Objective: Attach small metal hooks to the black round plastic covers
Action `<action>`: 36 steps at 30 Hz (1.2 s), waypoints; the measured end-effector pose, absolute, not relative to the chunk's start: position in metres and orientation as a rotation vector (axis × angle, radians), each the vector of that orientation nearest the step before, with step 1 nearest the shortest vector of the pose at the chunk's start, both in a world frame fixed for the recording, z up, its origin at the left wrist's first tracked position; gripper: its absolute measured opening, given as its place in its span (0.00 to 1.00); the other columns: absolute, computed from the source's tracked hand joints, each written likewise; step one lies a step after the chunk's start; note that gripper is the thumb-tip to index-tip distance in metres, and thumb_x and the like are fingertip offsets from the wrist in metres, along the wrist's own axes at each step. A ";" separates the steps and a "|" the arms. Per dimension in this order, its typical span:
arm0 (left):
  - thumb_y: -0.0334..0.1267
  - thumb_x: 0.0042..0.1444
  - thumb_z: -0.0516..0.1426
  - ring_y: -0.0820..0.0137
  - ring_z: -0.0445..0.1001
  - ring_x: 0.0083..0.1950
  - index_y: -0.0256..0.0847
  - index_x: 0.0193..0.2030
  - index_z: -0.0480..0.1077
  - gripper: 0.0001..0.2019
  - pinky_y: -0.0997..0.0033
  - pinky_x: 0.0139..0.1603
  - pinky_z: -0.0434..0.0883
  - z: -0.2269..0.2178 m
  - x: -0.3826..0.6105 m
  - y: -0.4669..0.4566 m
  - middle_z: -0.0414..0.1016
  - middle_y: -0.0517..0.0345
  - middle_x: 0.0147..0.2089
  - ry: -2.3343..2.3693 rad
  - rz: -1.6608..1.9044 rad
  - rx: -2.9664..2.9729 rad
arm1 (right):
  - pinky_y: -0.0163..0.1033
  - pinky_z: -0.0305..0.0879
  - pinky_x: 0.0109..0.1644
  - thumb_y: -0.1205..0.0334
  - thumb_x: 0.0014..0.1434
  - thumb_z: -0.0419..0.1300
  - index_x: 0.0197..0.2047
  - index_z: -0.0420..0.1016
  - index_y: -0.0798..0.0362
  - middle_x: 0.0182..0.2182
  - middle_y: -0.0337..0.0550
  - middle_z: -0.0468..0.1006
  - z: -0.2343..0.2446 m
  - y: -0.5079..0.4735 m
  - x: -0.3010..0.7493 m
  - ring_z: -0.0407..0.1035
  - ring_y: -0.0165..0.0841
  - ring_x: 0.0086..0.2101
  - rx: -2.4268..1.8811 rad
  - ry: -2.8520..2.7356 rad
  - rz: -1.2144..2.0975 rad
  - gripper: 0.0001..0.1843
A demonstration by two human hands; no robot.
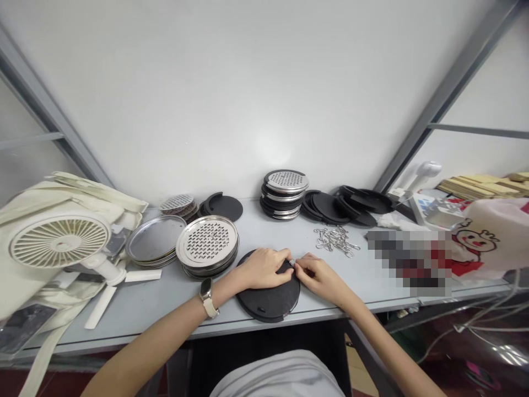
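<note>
A round black disc (270, 300) lies flat near the front edge of the grey table (165, 300). My left hand (264, 267) rests on top of the disc, fingers curled, a watch on its wrist. My right hand (320, 275) is at the disc's right rim, its fingertips pinched on a small metal piece (291, 263) where both hands meet. A loose pile of small metal rings (335, 240) lies just behind my right hand.
A stack of perforated metal plates (207, 244) and plain metal plates (155, 241) stand left of the disc. Further back are a stack of assembled discs (285, 193) and several black discs (330, 207). A white fan (58, 242) sits far left, bags far right.
</note>
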State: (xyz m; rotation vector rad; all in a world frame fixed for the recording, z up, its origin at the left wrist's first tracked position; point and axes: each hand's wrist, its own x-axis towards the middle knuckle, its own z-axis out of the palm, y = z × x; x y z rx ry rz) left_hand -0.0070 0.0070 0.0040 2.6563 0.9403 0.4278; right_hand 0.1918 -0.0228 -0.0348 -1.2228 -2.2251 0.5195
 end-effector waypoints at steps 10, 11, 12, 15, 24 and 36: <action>0.40 0.61 0.54 0.70 0.70 0.27 0.41 0.43 0.62 0.07 0.72 0.27 0.55 0.002 -0.008 0.007 0.68 0.66 0.25 0.936 0.385 2.682 | 0.37 0.59 0.34 0.64 0.65 0.48 0.22 0.57 0.51 0.19 0.36 0.64 -0.030 -0.024 0.189 0.63 0.33 0.26 -1.222 -2.223 0.510 0.18; 0.40 0.61 0.54 0.70 0.70 0.27 0.41 0.42 0.62 0.07 0.72 0.26 0.55 0.002 -0.008 0.007 0.68 0.66 0.25 0.930 0.389 2.687 | 0.38 0.59 0.34 0.64 0.65 0.48 0.22 0.57 0.51 0.19 0.36 0.64 -0.031 -0.024 0.189 0.62 0.33 0.26 -1.224 -2.222 0.503 0.18; 0.40 0.61 0.54 0.70 0.70 0.26 0.41 0.41 0.62 0.06 0.72 0.26 0.55 0.001 -0.008 0.007 0.68 0.66 0.25 0.924 0.396 2.690 | 0.38 0.59 0.34 0.64 0.65 0.48 0.22 0.57 0.50 0.19 0.37 0.64 -0.031 -0.024 0.190 0.62 0.34 0.26 -1.226 -2.220 0.495 0.18; 0.40 0.61 0.54 0.71 0.70 0.26 0.41 0.39 0.61 0.06 0.72 0.26 0.55 0.001 -0.008 0.007 0.68 0.66 0.25 0.914 0.413 2.695 | 0.39 0.60 0.34 0.63 0.66 0.47 0.22 0.57 0.50 0.20 0.38 0.64 -0.032 -0.024 0.190 0.63 0.34 0.27 -1.225 -2.227 0.479 0.18; 0.40 0.61 0.54 0.69 0.71 0.28 0.41 0.38 0.61 0.06 0.72 0.26 0.56 0.004 -0.008 0.006 0.68 0.64 0.25 0.916 0.385 2.731 | 0.39 0.60 0.35 0.62 0.67 0.46 0.23 0.57 0.50 0.20 0.37 0.63 -0.032 -0.025 0.189 0.62 0.34 0.27 -1.224 -2.240 0.494 0.18; 0.37 0.61 0.52 0.68 0.74 0.30 0.42 0.43 0.63 0.05 0.72 0.30 0.62 0.000 -0.011 0.008 0.73 0.62 0.30 1.013 0.419 2.766 | 0.36 0.56 0.31 0.60 0.69 0.44 0.26 0.56 0.50 0.22 0.36 0.62 -0.031 -0.025 0.190 0.61 0.32 0.25 -1.267 -2.135 0.484 0.18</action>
